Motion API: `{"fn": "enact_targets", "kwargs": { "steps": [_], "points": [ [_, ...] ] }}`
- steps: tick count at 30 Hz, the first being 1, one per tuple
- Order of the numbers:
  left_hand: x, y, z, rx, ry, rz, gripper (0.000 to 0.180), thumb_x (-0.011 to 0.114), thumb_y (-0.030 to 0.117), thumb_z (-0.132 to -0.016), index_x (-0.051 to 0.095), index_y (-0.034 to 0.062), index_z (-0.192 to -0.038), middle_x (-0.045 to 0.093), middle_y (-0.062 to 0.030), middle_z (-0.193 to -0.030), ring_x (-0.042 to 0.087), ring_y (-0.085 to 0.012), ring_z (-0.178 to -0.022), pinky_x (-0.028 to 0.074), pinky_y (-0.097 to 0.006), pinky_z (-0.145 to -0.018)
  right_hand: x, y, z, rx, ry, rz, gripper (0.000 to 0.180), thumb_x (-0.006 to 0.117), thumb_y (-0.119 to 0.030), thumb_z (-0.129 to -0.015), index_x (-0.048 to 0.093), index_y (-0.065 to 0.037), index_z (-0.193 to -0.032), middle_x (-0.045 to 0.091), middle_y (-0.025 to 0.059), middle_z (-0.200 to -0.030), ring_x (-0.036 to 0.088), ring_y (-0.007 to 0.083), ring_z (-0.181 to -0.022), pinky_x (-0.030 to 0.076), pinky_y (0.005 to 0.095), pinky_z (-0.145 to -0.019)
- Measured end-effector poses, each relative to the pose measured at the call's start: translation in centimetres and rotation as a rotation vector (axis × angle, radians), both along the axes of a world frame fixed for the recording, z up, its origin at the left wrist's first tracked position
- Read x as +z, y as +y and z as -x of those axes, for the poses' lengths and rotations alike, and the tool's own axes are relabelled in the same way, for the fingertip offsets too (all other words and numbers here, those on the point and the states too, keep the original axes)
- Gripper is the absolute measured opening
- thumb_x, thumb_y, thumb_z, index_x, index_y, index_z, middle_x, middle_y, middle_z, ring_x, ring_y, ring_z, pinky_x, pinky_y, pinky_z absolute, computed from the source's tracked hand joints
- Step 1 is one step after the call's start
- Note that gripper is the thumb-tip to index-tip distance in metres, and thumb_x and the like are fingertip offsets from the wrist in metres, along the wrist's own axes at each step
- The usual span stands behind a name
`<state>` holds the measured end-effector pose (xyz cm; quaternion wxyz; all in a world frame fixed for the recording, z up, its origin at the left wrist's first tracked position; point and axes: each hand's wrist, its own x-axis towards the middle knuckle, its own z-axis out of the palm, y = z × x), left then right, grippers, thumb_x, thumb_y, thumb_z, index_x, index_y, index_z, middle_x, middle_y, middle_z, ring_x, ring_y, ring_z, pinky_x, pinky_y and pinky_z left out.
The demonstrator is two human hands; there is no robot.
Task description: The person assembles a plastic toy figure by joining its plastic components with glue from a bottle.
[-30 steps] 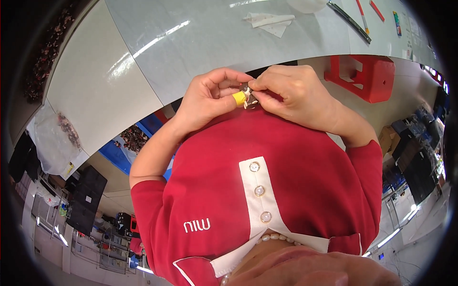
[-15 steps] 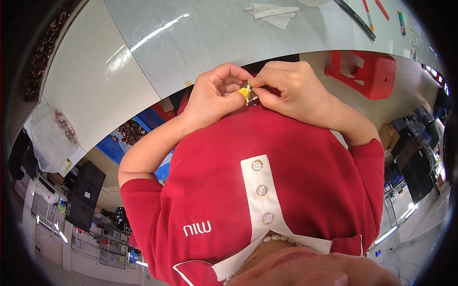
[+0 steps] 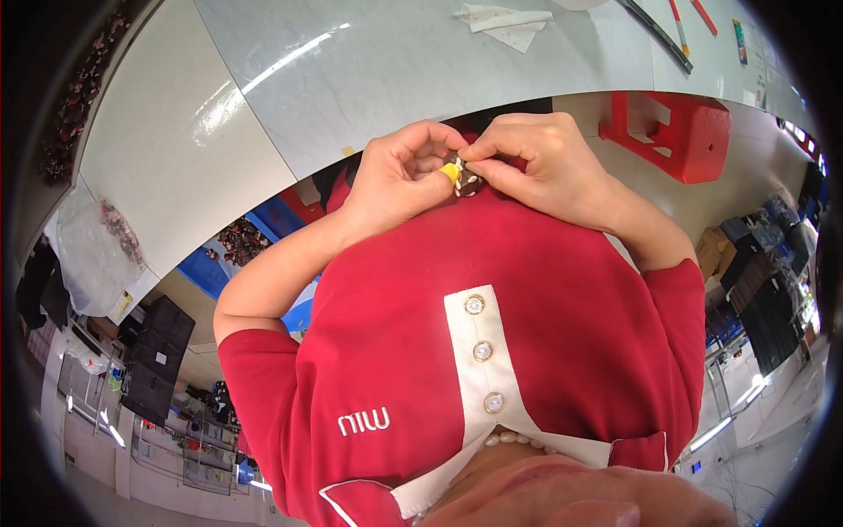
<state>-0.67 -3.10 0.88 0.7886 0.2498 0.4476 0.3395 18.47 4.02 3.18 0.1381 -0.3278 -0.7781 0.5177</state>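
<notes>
Hands (image 3: 391, 183) in pinch grip on brown piece (image 3: 469, 183), near grey table (image 3: 369, 79) and red stool (image 3: 705, 140)

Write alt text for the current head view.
A person's left hand, its thumb in a yellow wrap, and right hand hold a small cream-flecked brown piece before a red shirt. Beyond is a grey table with a white sheet.
</notes>
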Motion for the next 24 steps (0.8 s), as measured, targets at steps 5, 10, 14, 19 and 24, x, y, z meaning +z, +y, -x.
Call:
{"fn": "enact_targets", "kwargs": {
  "steps": [5,10,14,19,24],
  "points": [
    [-0.3,-0.3,-0.1,0.053,-0.035,-0.003,0.03,0.048,-0.009,-0.079,0.054,-0.003,-0.107,0.062,-0.0053,-0.095,0.06,-0.0067,-0.082,0.047,-0.019,-0.066,0.0,-0.3,-0.2,-0.132,0.025,0.235,0.01,0.062,0.0,-0.078,0.063,0.0,-0.088,0.067,0.0097,-0.075,0.067,0.0191,-0.072,0.055,0.0269,-0.066],
    [-0.5,-0.4,0.1,0.048,-0.012,-0.066,0.032,0.048,-0.009,-0.078,0.056,-0.0021,-0.108,0.062,-0.0033,-0.091,0.059,-0.0052,-0.079,0.046,-0.019,-0.065,0.1,-0.1,-0.2,-0.203,0.038,0.455,0.013,0.063,-0.002,-0.079,0.058,0.0,-0.091,0.066,0.0076,-0.079,0.066,0.0133,-0.077,0.055,0.0247,-0.07],
    [-0.5,-0.4,0.3,0.041,-0.004,-0.104,0.032,0.048,-0.009,-0.077,0.058,-0.0021,-0.107,0.063,-0.0028,-0.09,0.058,-0.0044,-0.078,0.046,-0.019,-0.066,0.2,0.1,-0.3,-0.227,0.05,0.541,0.016,0.065,-0.003,-0.078,0.057,0.001,-0.092,0.065,0.0062,-0.08,0.064,0.0102,-0.076,0.054,0.0239,-0.071],
    [-0.9,-0.4,0.4,0.072,0.019,-0.215,0.032,0.047,-0.009,-0.077,0.058,-0.003,-0.106,0.062,-0.0039,-0.094,0.059,-0.006,-0.081,0.048,-0.02,-0.07,0.0,-0.1,0.0,-0.306,0.156,0.571,0.015,0.065,-0.003,-0.08,0.057,0.0,-0.093,0.064,0.0054,-0.082,0.063,0.0096,-0.077,0.053,0.0232,-0.071],
    [-1.5,-0.1,0.6,0.201,-0.125,-0.328,0.034,0.047,-0.01,-0.074,0.056,-0.0053,-0.106,0.06,-0.0113,-0.106,0.06,-0.0142,-0.093,0.048,-0.028,-0.084,-1.6,0.9,-0.8,-0.616,0.356,0.23,0.023,0.068,-0.001,-0.08,0.055,-0.002,-0.1,0.06,0.0018,-0.088,0.058,0.0086,-0.081,0.048,0.0216,-0.072]
  ]
}}
